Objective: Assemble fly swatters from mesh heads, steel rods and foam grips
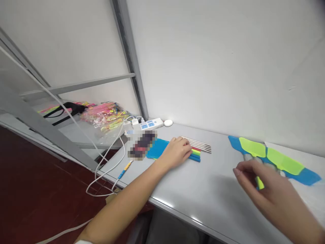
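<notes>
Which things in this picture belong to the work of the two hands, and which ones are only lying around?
Likely in the work:
coloured tubes, at the left hand
metal rods, beside the tubes
blue sheet, by the left hand
blue-and-yellow piece, near the right hand

Likely just lying about:
power strip
round white object
bagged bundles

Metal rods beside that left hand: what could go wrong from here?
The rods lie side by side, with no tie visible, right by the left hand and the tubes, so a nudge might scatter them. The cable loops past the edge of the table near the left forearm, which could perhaps snag it.
</notes>
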`<state>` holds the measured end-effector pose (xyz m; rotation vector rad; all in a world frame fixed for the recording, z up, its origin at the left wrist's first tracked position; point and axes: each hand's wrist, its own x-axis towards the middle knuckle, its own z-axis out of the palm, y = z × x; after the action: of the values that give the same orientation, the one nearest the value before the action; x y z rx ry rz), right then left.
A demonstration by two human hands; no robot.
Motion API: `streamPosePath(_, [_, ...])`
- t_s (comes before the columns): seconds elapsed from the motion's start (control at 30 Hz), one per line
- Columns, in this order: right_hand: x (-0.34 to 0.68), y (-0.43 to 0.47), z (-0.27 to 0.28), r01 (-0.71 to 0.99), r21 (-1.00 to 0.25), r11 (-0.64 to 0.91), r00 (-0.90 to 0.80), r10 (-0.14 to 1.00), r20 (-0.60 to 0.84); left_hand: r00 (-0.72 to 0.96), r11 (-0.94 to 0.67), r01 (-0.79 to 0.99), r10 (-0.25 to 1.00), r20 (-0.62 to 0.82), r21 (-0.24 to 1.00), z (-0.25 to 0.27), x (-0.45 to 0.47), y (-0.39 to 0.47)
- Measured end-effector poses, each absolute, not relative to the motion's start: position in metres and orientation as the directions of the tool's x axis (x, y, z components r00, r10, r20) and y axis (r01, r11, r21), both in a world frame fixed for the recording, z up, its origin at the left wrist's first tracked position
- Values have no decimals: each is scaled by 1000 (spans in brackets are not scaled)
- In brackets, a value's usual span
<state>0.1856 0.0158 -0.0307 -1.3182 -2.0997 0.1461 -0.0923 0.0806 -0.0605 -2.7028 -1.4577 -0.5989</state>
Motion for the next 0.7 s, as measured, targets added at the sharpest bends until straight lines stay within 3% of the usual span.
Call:
streamPosePath(0.2, [155,115,-41,816,-257,518,-468,853,232,521,-591,789,788,330,166,-73,-85,60])
streamPosePath(0.33, [138,177,-63,834,-305,459,-451,887,100,536,-610,775,774,337,169,-75,-80,62])
streamPosePath(0.7, [138,209,-72,770,-372,518,-558,830,1,438,-513,823,847,301,245,-75,-92,82])
